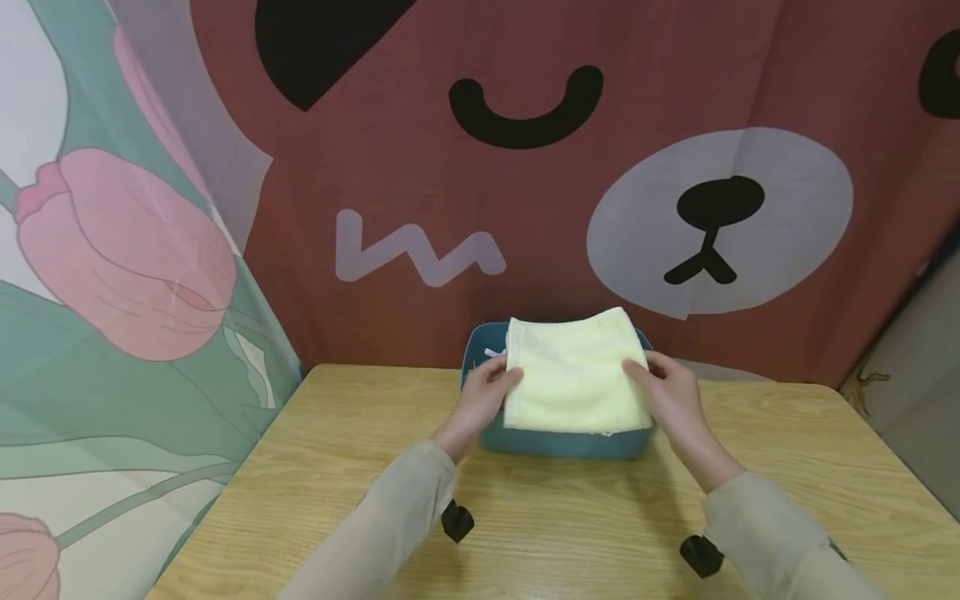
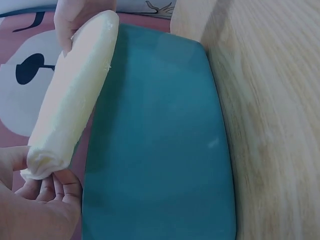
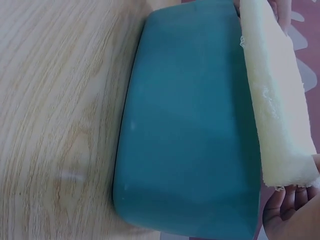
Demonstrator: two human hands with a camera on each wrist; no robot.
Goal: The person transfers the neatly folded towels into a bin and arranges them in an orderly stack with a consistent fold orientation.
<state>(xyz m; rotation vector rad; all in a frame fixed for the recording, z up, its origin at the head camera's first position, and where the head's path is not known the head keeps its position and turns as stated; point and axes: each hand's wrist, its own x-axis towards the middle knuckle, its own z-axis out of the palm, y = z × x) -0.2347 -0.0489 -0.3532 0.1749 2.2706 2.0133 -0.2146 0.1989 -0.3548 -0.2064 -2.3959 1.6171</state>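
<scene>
A folded pale yellow towel (image 1: pixel 573 375) is held between both hands above a blue-green bin (image 1: pixel 566 444). My left hand (image 1: pixel 483 396) pinches the towel's left edge, thumb on top and fingers beneath. At the opposite edge, my right hand (image 1: pixel 672 396) grips it the same way. Folded layers show at the towel's end (image 2: pixel 47 162) in the left wrist view. The right wrist view shows loose threads along the towel's near edge (image 3: pixel 267 100). Most of the bin's inside is hidden under the towel; a small white item (image 1: pixel 493 352) peeks out at its left.
The bin stands on a wooden table (image 1: pixel 555 517) near its back edge. Behind it hangs a reddish-brown cloth (image 1: pixel 540 200) with a cartoon bear print. A floral curtain (image 1: pixel 127 250) hangs at the left. Black pieces (image 1: pixel 457 521) sit beneath both wrists.
</scene>
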